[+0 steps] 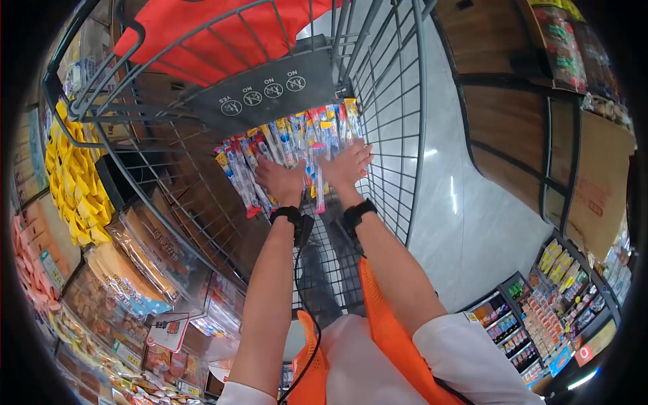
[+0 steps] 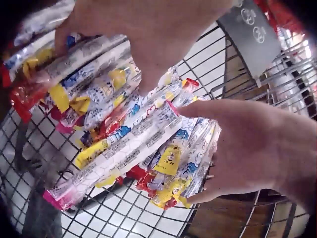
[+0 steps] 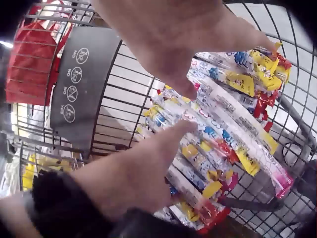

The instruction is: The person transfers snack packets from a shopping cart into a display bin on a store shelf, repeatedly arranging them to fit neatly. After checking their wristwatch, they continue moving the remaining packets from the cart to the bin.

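Observation:
A row of slim plastic-wrapped sticks [image 1: 290,135] with yellow, red and blue wrapper ends lies inside a wire shopping cart [image 1: 398,135]. My left hand [image 1: 280,179] lies spread over the left part of the row, palm down. Over the right part rests my right hand [image 1: 346,167], fingers spread outward. Between the two thumbs, one longer pink-ended stick [image 2: 119,156] lies on top of the others. The right wrist view shows the right hand's fingers reaching to the row's outer end. Some left fingertips are hidden there behind the sticks.
A dark panel [image 1: 263,91] with printed symbols hangs at the cart's far end, with a red cloth or bag [image 1: 223,40] behind it. Packed snack shelves [image 1: 135,277] stand close on the left. Grey floor [image 1: 466,223] and a cardboard box [image 1: 597,182] lie to the right.

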The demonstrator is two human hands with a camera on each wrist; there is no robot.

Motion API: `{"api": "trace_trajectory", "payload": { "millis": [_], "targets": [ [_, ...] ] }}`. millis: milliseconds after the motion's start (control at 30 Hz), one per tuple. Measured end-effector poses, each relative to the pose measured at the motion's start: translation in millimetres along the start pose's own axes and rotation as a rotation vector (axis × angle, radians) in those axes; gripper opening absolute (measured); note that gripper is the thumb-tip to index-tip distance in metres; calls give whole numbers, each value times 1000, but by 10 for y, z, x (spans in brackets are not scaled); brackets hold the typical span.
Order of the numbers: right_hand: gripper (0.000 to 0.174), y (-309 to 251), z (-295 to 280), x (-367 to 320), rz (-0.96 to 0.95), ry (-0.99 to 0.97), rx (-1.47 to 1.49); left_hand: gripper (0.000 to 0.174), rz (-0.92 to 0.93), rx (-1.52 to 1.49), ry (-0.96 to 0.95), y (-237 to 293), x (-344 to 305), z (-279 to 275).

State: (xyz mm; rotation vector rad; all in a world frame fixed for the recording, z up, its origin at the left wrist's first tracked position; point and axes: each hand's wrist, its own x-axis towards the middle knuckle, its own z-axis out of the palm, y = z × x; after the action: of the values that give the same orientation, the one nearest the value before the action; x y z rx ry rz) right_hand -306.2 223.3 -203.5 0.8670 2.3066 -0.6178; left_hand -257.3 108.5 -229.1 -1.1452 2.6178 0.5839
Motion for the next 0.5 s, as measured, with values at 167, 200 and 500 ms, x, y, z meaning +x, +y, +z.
{"api": "trace_trajectory", "payload": {
  "millis": [167, 200, 500],
  "targets": [
    [118, 119, 249, -92, -225, 196, -90, 112, -54, 12, -126, 328, -32, -216],
    [118, 114, 227, -48, -193, 146, -55, 111, -27, -40, -137, 348, -75, -261],
    [94, 31, 84, 295, -245, 108, -110, 112, -222, -277, -244, 313, 59, -140]
  ]
}}
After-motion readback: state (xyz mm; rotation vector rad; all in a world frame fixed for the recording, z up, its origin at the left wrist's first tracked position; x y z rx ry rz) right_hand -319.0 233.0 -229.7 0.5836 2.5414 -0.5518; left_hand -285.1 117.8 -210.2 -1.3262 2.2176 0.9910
